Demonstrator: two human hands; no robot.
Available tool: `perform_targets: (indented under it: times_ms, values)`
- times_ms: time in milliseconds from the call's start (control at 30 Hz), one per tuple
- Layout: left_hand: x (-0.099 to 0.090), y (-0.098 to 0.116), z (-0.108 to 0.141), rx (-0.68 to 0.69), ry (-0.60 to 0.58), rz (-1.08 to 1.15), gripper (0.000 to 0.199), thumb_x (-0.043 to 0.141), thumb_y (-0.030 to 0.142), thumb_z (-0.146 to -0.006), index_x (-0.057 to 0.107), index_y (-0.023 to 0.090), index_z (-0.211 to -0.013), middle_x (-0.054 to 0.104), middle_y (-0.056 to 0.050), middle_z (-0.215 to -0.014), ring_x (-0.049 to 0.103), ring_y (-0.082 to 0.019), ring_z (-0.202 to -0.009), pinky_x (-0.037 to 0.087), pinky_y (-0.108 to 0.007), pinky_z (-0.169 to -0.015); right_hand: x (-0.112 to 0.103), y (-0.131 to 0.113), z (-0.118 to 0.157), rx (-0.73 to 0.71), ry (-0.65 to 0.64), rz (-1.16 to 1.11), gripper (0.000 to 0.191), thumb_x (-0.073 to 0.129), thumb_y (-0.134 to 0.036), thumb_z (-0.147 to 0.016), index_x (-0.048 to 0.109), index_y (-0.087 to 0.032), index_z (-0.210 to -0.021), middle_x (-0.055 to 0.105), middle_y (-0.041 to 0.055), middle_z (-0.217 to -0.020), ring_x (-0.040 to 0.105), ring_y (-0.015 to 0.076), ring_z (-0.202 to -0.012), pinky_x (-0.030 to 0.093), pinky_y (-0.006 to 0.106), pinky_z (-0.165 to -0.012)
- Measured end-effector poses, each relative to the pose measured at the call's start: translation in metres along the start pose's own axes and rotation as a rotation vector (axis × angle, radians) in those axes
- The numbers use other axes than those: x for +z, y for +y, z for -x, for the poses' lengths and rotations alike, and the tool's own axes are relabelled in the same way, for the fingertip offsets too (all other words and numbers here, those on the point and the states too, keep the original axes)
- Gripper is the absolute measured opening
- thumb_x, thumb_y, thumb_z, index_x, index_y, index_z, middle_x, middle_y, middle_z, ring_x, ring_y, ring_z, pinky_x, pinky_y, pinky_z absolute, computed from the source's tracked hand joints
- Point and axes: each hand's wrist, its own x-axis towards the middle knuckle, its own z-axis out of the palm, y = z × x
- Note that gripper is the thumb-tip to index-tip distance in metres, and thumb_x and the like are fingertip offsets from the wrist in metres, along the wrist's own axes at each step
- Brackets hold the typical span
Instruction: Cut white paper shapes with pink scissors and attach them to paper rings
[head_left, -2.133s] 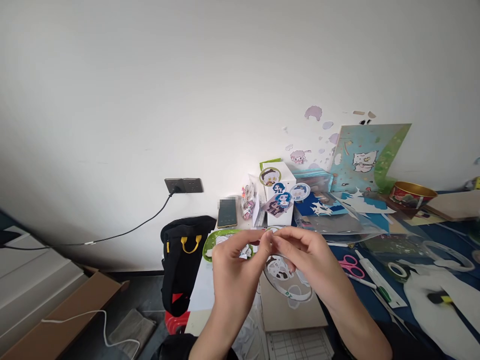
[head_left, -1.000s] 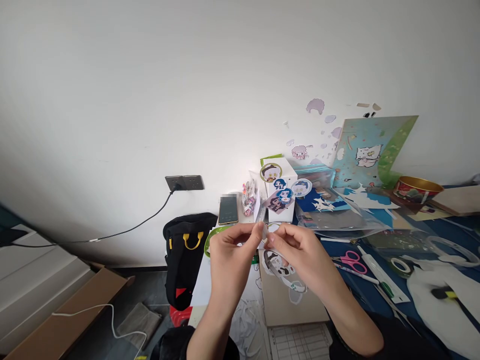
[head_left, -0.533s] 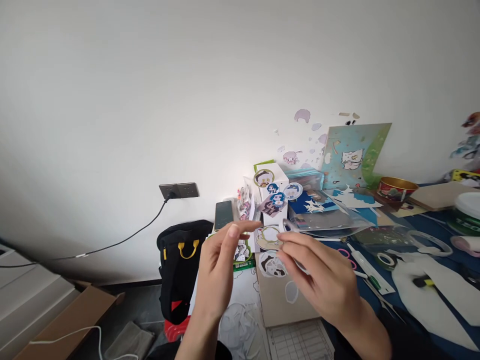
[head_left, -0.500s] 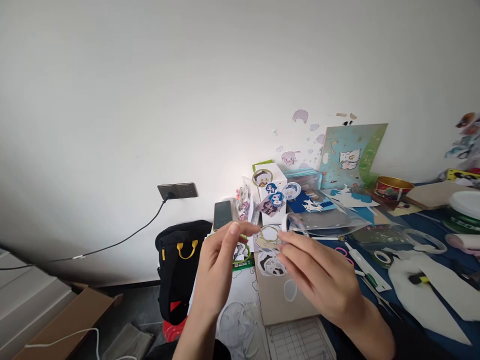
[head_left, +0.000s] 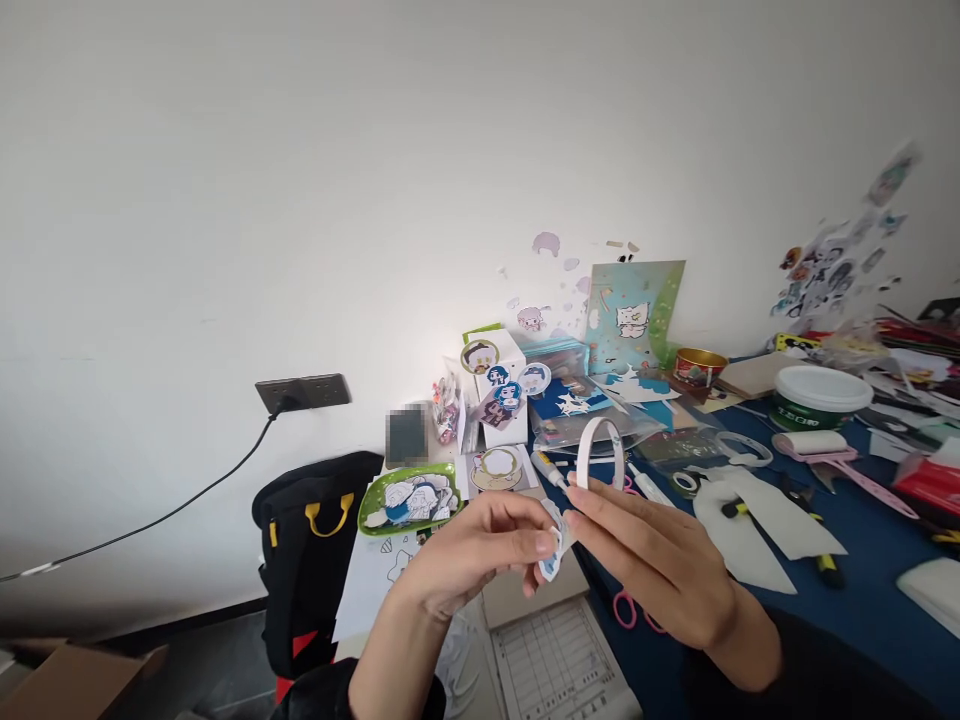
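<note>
A small white and pale-blue paper cutout (head_left: 550, 566) is pinched between the thumb and fingers of my left hand (head_left: 480, 540). Just to its right, my right hand (head_left: 660, 565) grips a ring-shaped roll of tape (head_left: 582, 455), which stands upright above the fingertips. My right fingertips are very close to the cutout; whether they touch it I cannot tell. Behind my left hand lies a round character cutout (head_left: 496, 480). A green tray (head_left: 367, 522) heaped with paper cutouts is to the left.
Pink-handled scissors (head_left: 624, 608) lie partly under my right hand. White paper pieces (head_left: 739, 540) and a lidded tub (head_left: 821, 390) are on the blue cloth to the right. A white box (head_left: 510, 350) with stickers stands at the back. A black backpack (head_left: 300, 560) sits at left.
The view has turned to the right. My left hand, earlier held up with no visible object, now pinches the small cutout. My right hand still holds the tape roll, now more upright.
</note>
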Motion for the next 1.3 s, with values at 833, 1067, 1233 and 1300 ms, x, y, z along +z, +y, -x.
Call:
perform_targets:
  times_ms: [833, 1067, 1233, 1300]
  values:
    - [0.041, -0.033, -0.024, 0.027, 0.202, 0.185, 0.016, 0.082, 0.025, -0.063, 0.073, 0.014, -0.071, 0.067, -0.001, -0.058, 0.057, -0.007, -0.053, 0.047, -0.017, -0.058, 0.042, -0.033, 0.121, 1.264, -0.853, 0.356, 0.027, 0.048, -0.021, -0.086, 0.073, -0.011, -0.093, 0.065, 0.0164, -0.109, 0.059, 0.0304, -0.098, 0.047, 0.039, -0.074]
    - [0.042, -0.036, -0.026, -0.022, 0.182, 0.257, 0.015, 0.081, 0.024, -0.065, 0.072, 0.013, -0.072, 0.068, -0.003, -0.059, 0.062, -0.01, -0.058, 0.048, -0.017, -0.057, 0.041, -0.025, 0.116, 1.4, -0.806, 0.291, 0.019, 0.05, -0.019, -0.08, 0.068, -0.016, -0.083, 0.068, 0.0119, -0.097, 0.065, 0.0247, -0.077, 0.043, 0.03, -0.057]
    - [0.042, -0.037, -0.028, -0.008, 0.232, 0.318, 0.018, 0.081, 0.026, -0.065, 0.072, 0.011, -0.069, 0.065, -0.003, -0.065, 0.058, -0.009, -0.058, 0.05, -0.019, -0.058, 0.004, -0.024, 0.107, 1.584, -0.291, -0.372, 0.018, 0.057, -0.031, -0.077, 0.056, -0.021, -0.093, 0.065, 0.0055, -0.086, 0.065, 0.0194, -0.071, 0.047, 0.027, -0.057]
    - [0.042, -0.038, -0.029, -0.006, 0.247, 0.325, 0.016, 0.08, 0.025, -0.065, 0.073, 0.011, -0.07, 0.064, -0.003, -0.068, 0.057, -0.008, -0.059, 0.051, -0.019, -0.059, -0.012, -0.03, 0.097, 1.547, -0.09, -0.898, 0.025, 0.066, -0.038, -0.073, 0.052, -0.021, -0.086, 0.057, -0.0001, -0.073, 0.056, 0.012, -0.05, 0.044, 0.024, -0.048]
